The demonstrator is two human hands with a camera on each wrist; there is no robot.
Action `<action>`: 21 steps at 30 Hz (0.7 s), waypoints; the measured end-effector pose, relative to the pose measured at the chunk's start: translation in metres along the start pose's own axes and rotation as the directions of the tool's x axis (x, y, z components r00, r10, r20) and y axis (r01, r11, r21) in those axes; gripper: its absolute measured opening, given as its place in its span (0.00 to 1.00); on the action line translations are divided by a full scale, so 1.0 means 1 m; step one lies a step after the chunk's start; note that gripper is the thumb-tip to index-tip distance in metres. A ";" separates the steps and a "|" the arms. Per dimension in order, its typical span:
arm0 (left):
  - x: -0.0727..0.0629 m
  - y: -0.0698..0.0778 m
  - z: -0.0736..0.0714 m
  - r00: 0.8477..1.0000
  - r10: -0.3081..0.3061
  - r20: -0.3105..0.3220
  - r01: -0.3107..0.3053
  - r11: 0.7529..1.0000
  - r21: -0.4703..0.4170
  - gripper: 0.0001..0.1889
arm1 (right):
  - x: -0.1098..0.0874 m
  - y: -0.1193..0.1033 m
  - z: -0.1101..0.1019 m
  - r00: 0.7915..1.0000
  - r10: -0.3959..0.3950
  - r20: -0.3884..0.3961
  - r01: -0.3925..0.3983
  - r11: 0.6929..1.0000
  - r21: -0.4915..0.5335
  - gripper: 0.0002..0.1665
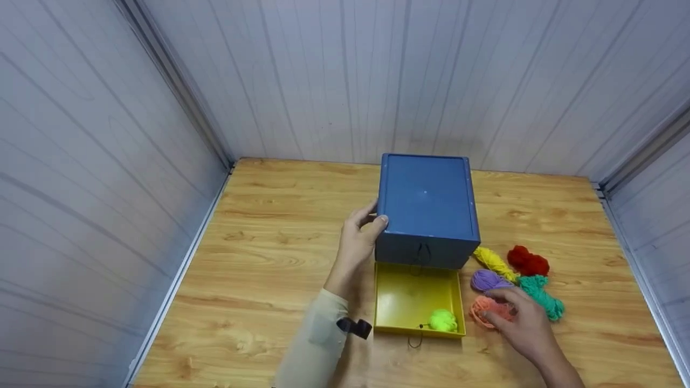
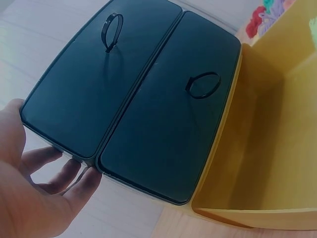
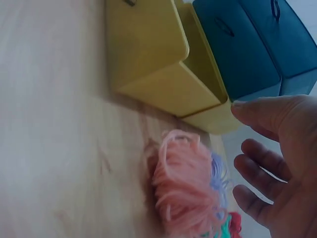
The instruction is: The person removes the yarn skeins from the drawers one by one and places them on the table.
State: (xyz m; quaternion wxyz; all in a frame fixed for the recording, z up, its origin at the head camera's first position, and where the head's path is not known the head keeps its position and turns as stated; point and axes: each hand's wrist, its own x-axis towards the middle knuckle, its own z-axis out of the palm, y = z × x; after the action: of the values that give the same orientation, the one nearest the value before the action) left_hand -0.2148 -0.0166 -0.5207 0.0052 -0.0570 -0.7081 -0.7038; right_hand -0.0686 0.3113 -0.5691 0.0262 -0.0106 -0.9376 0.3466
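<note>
My left hand rests on the left side of a blue drawer cabinet, its thumb over the top edge and its fingers against the side. Two dark drawer fronts with black loop pulls show in the left wrist view. Below them the yellow bottom drawer is pulled out, with a neon-green ball of yarn in its front right corner. Over a salmon-pink skein of yarn hovers my right hand, fingers spread, holding nothing.
Right of the cabinet, yellow yarn, red yarn, purple yarn and teal yarn lie close together on the wooden tabletop. Pale panel walls stand at the back and both sides.
</note>
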 end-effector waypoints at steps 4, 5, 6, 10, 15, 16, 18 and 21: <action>0.000 -0.001 -0.001 1.000 0.003 0.000 -0.003 1.000 0.013 0.27 | 0.002 -0.011 0.005 0.999 0.006 0.043 -0.009 0.999 0.048 0.19; 0.000 -0.001 -0.001 1.000 0.003 -0.001 -0.003 1.000 0.013 0.27 | 0.002 -0.013 0.007 0.998 0.002 0.055 -0.005 0.998 0.060 0.19; 0.000 -0.001 -0.001 1.000 0.002 -0.002 -0.002 1.000 0.011 0.27 | 0.002 -0.016 0.008 0.998 -0.005 0.065 0.001 0.997 0.071 0.19; 0.000 -0.001 -0.001 1.000 0.003 0.001 -0.003 1.000 -0.002 0.27 | 0.002 -0.025 0.017 0.992 -0.044 0.115 0.030 0.992 0.122 0.20; 0.000 -0.001 -0.001 1.000 0.004 0.009 -0.004 1.000 0.004 0.27 | 0.004 -0.035 0.026 0.979 -0.057 0.195 0.031 0.991 0.134 0.21; 0.000 -0.001 -0.001 1.000 0.007 0.009 -0.007 1.000 0.005 0.27 | 0.005 -0.037 0.027 0.976 -0.060 0.211 0.033 0.991 0.130 0.21; 0.000 -0.002 -0.001 1.000 0.015 0.009 -0.015 1.000 0.009 0.27 | 0.007 -0.041 0.031 0.969 -0.070 0.239 0.041 0.992 0.123 0.20; 0.000 -0.001 -0.001 0.999 0.029 0.012 -0.029 1.000 0.008 0.27 | 0.011 -0.044 0.036 0.960 -0.103 0.259 0.078 0.991 0.106 0.20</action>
State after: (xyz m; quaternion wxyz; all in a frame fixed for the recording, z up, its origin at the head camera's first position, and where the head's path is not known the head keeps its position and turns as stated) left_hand -0.2147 -0.0172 -0.5221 0.0116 -0.0716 -0.7100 -0.7004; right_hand -0.0815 0.2554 -0.5671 -0.0828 0.0799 -0.9147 0.3873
